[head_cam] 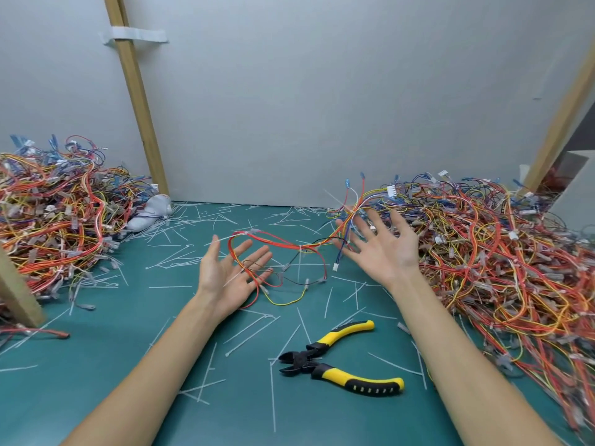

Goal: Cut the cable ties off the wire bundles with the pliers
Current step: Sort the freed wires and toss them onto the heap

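Green mat [96, 365] under straight, spread fingers [257, 255]: left hand [230, 273] and right hand [383, 249] grip nothing, a wire bundle [289, 249] draped across them beyond the idle pliers [341, 358], cut ties [170, 287] everywhere, the heap [499, 252] right of the pliers seemingly untrimmed.

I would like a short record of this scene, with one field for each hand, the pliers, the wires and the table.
left hand: open, palm up, wire bundle draped over its fingers
right hand: open, fingers spread, bundle's wires pass by its fingers
pliers: lying on mat, unheld, jaws apart
mat: green, strewn with cut ties
left pile: tangled wires
right pile: tangled wires
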